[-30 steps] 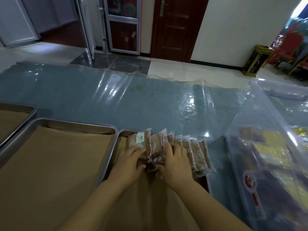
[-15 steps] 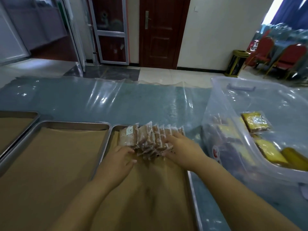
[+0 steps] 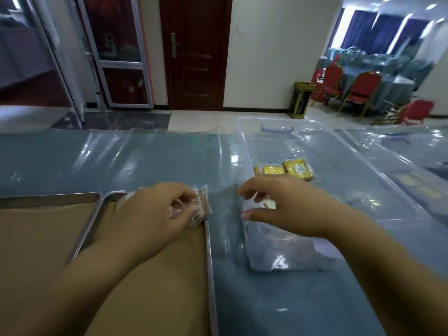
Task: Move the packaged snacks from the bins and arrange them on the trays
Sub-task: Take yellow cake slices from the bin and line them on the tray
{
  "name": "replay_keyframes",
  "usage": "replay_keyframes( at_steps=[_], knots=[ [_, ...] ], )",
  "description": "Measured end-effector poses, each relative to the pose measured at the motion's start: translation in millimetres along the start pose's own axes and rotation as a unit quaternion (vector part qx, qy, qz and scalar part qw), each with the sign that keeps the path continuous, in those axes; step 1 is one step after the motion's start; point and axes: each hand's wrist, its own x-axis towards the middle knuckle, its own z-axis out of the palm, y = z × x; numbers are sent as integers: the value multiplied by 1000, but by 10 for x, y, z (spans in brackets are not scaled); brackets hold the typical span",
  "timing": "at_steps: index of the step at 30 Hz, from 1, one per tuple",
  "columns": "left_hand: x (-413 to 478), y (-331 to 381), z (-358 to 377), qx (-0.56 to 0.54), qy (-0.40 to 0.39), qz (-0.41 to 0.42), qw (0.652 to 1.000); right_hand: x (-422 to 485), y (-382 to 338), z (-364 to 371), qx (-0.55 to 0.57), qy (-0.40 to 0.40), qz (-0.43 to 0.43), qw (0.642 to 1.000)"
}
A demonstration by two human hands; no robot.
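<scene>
Several brown snack packets [image 3: 201,207] sit bunched in my tray's [image 3: 209,263] far right corner, under my left hand [image 3: 150,214], fingers curled on them. My right hand [image 3: 283,204] hovers over the clear bin [image 3: 242,146], fingers loose and empty. If I let go carelessly, the bunch could spill over the rim. The tabletop [image 3: 145,161] is slick under plastic sheeting, with a dark door [image 3: 196,57] and red chairs [image 3: 363,86] beyond.
</scene>
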Motion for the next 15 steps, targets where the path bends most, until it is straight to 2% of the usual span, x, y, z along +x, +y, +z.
replay_keyframes(
  at_steps=[4,9,15],
  knots=[
    [304,562,167,9,-30,52,998,-250,598,-280,-22,5,39,999],
    [754,1097,526,62,-79,87,991,-322,1402,-404,-45,-30,73,996],
    [1341,1294,1123,149,-189,23,970,26,2140,-352,-98,-130,92,982]
  ],
)
